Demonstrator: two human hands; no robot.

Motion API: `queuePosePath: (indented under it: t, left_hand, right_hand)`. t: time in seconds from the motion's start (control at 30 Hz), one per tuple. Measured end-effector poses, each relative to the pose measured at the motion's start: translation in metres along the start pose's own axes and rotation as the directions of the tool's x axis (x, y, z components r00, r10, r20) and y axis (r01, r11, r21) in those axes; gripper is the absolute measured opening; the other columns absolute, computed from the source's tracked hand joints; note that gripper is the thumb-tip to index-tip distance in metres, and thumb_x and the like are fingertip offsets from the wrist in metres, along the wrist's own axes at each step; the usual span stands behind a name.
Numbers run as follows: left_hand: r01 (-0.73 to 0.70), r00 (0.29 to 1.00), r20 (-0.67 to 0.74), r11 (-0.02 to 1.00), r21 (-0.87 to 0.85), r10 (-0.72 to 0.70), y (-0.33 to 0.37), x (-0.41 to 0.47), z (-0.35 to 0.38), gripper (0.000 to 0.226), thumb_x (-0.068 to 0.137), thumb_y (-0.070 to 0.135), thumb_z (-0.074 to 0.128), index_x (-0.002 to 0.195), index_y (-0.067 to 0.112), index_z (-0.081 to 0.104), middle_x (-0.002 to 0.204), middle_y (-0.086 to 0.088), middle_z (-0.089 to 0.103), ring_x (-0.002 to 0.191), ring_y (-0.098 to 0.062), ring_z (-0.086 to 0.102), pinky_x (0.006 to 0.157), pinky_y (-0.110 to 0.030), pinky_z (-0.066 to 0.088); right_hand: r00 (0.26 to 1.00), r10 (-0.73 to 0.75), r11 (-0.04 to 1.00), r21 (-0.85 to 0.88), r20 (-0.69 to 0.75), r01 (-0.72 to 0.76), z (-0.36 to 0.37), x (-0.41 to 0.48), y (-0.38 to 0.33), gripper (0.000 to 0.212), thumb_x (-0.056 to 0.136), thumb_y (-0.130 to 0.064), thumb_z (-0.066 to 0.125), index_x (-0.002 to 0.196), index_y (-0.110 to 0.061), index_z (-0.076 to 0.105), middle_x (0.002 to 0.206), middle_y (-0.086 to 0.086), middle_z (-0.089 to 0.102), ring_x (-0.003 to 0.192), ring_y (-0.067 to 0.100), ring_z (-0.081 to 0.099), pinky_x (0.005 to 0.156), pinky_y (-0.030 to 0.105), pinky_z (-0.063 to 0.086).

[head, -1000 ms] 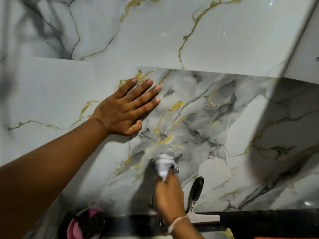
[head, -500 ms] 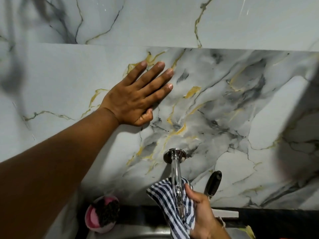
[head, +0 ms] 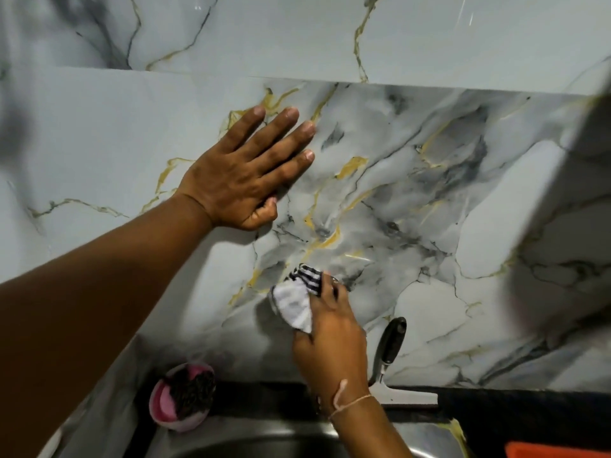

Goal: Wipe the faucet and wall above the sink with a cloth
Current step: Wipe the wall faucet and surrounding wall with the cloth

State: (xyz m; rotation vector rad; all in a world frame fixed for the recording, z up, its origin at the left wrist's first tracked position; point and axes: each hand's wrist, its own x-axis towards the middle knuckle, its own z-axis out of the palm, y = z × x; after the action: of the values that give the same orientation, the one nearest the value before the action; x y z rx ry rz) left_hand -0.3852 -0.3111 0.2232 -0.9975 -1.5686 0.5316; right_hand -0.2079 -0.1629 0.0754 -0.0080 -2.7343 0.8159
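Observation:
My left hand (head: pixel 246 171) lies flat, fingers spread, against the marble-patterned wall (head: pixel 429 193) above the sink. Lower down, my right hand (head: pixel 330 338) grips a white cloth with dark stripes (head: pixel 296 300) and presses it where the faucet meets the wall. The cloth and hand hide the faucet almost wholly; only a small glint of chrome (head: pixel 334 280) shows beside the fingers. The steel sink (head: pixel 264 441) lies along the bottom edge.
A pink bowl (head: pixel 162 404) holding a dark scrubber sits at the sink's back left corner. A black-handled squeegee (head: pixel 391 352) leans on the wall just right of my right wrist. An orange object (head: pixel 558 449) shows at the bottom right.
My right hand has gone up from the faucet's spout to its base at the wall, bunching the cloth there. The left hand stays flat on the wall.

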Motion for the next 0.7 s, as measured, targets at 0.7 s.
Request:
queuePosePath:
  t: [0.7]
  left_hand:
    - [0.016,0.999,-0.035,1.000,-0.010,-0.016,0.001,0.000,0.001,0.071,0.091,0.039,0.031,0.155,0.009,0.035,0.163,-0.018,0.032,0.152,-0.040,0.027,0.126,-0.054,0.015]
  right_hand:
    - [0.948,0.301,0.875,0.364,0.105,-0.318,0.022,-0.042,0.004,0.055,0.098,-0.025,0.048,0.150,-0.017,0.031,0.157,0.010,0.036,0.147,0.022,0.023,0.122,0.033,0.019]
